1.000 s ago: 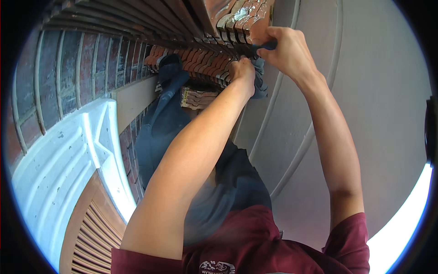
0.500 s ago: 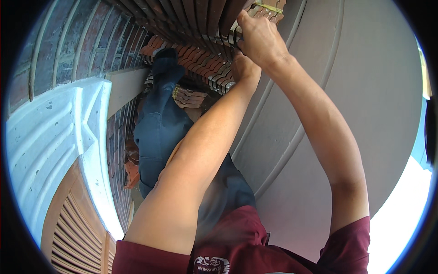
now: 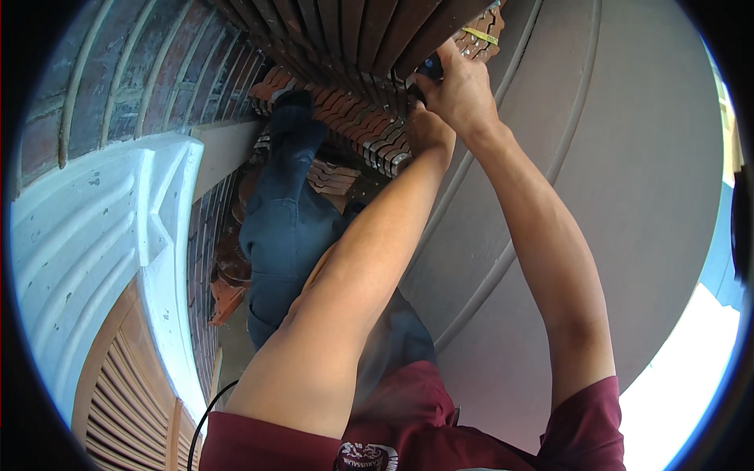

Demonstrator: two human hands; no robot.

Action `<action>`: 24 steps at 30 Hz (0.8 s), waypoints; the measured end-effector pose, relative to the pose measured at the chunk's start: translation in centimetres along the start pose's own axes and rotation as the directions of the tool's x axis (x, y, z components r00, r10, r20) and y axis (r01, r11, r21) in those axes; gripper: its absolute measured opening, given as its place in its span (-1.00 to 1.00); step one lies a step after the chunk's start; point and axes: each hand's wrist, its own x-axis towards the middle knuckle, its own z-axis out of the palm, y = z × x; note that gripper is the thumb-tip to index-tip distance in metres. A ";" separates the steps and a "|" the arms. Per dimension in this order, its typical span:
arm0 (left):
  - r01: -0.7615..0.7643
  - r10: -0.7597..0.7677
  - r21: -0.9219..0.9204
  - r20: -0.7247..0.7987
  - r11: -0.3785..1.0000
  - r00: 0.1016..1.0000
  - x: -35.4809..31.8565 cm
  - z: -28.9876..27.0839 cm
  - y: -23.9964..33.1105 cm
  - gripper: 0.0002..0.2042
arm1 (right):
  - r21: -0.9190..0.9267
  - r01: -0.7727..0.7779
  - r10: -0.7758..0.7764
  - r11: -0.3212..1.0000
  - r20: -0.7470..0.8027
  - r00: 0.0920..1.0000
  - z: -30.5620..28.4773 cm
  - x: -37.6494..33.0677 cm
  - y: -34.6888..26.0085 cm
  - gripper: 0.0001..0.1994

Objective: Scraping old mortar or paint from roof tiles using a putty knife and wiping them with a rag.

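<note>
Close together at the lower right end of a row of dark brown slats [image 3: 369, 39], my two hands meet beside a grey wall. My right hand [image 3: 465, 93] is closed around a small black object [image 3: 430, 67], whose kind I cannot make out. Just below it, my left hand [image 3: 430, 132] is curled, its thumb side near the black object. Its fingers are mostly hidden, and what they hold does not show. Beneath the slats lies a row of stacked orange-brown roof tiles [image 3: 345, 110], their wavy edges facing me.
The grey panelled wall [image 3: 628, 173] rises at my right. To the left are a brick wall [image 3: 102, 86], a pale blue moulded ledge [image 3: 78, 212] and a louvred wooden shutter [image 3: 129, 385]. More tiles [image 3: 334, 177] lie by my leg [image 3: 279, 228]; tiles with a yellow band [image 3: 481, 38] stand beyond my right hand.
My hands have shifted slightly down and right in view, staying together. The black object shows more clearly in my right hand. A black cable has come into view beside my left sleeve.
</note>
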 end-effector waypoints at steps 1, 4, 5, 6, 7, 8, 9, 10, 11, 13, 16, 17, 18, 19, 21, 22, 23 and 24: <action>-0.021 0.022 -0.037 0.031 0.999 0.999 -0.8 0.1 0.6 -0.63 | -0.041 -0.022 0.023 0.999 0.024 0.999 -0.3 -0.4 0.3 -0.65; -0.072 0.076 -0.113 0.033 0.991 0.997 0.4 1.2 -0.7 -0.57 | -0.074 0.002 0.000 0.997 0.028 1.000 -0.2 -0.3 -0.3 -0.68; -0.103 0.104 -0.150 -0.004 0.983 0.995 1.8 0.9 -2.1 -0.53 | -0.055 0.022 -0.020 0.998 0.038 0.999 0.4 0.1 -1.3 -0.68; -0.106 0.106 -0.147 -0.008 0.983 0.994 2.1 1.1 -2.4 -0.53 | -0.053 0.026 -0.024 0.998 0.044 0.999 0.4 0.2 -1.4 -0.67; -0.109 0.108 -0.252 -0.018 0.962 0.994 2.5 1.1 -2.9 -0.54 | -0.046 0.031 -0.029 0.998 0.042 0.999 0.4 0.4 -1.6 -0.67; -0.114 0.109 -0.352 -0.033 0.929 0.993 3.0 0.8 -3.3 -0.55 | -0.020 -0.011 0.012 1.000 0.037 0.999 0.5 0.7 -1.9 -0.67; -0.113 0.109 -0.348 -0.032 0.930 0.994 2.9 0.7 -3.1 -0.55 | -0.002 -0.062 0.063 0.998 0.036 0.997 0.6 0.7 -1.7 -0.66; -0.070 0.076 -0.201 0.017 0.977 0.997 2.0 1.0 -2.1 -0.58 | -0.011 -0.077 0.077 0.997 0.033 0.996 0.3 0.5 -0.8 -0.66; -0.034 0.037 -0.046 0.058 0.998 0.998 1.1 1.1 -1.2 -0.60 | -0.015 -0.070 0.070 0.997 0.011 0.997 0.1 0.4 0.0 -0.64; 0.024 -0.020 -0.108 0.037 0.994 0.999 -0.5 0.5 0.0 -0.61 | -0.012 -0.070 0.070 0.997 -0.014 0.997 -0.3 0.5 1.4 -0.62; 0.039 -0.049 -0.184 -0.047 0.982 0.998 -1.8 -0.3 0.5 -0.60 | 0.019 0.029 -0.028 0.999 -0.016 0.999 -1.0 1.3 2.5 -0.60; 0.010 -0.028 -0.191 -0.096 0.982 0.995 -2.0 -0.4 0.4 -0.57 | 0.088 -0.028 0.028 0.996 0.002 1.000 -1.4 1.3 3.0 -0.60; 0.010 -0.028 -0.183 -0.094 0.983 0.995 -2.4 -0.5 0.2 -0.57 | 0.157 -0.090 0.086 0.984 0.030 0.996 -1.7 1.1 3.3 -0.60; 0.012 -0.023 -0.130 -0.087 0.991 0.996 -2.8 -0.6 0.0 -0.54 | 0.066 -0.158 0.155 0.985 0.047 0.987 -2.2 0.6 3.6 -0.59; 0.011 -0.017 -0.068 -0.080 0.998 0.997 -3.2 -0.3 -0.9 -0.51 | 0.138 -0.231 0.237 0.963 -0.026 0.971 -2.4 -1.7 4.4 -0.58; -0.051 0.048 -0.031 -0.086 0.998 0.995 -2.7 -0.6 -2.1 -0.46 | 0.219 -0.278 0.302 0.935 -0.087 0.949 -2.2 -2.5 3.7 -0.56; -0.112 0.112 0.009 -0.091 0.994 0.990 -2.1 -0.9 -3.2 -0.42 | 0.297 -0.358 0.400 0.885 -0.092 0.912 -2.2 -3.5 3.0 -0.56; -0.117 0.118 0.010 -0.072 0.993 0.990 -2.7 -0.5 -2.7 -0.42 | 0.291 -0.370 0.413 0.882 -0.102 0.905 -2.3 -4.8 4.1 -0.56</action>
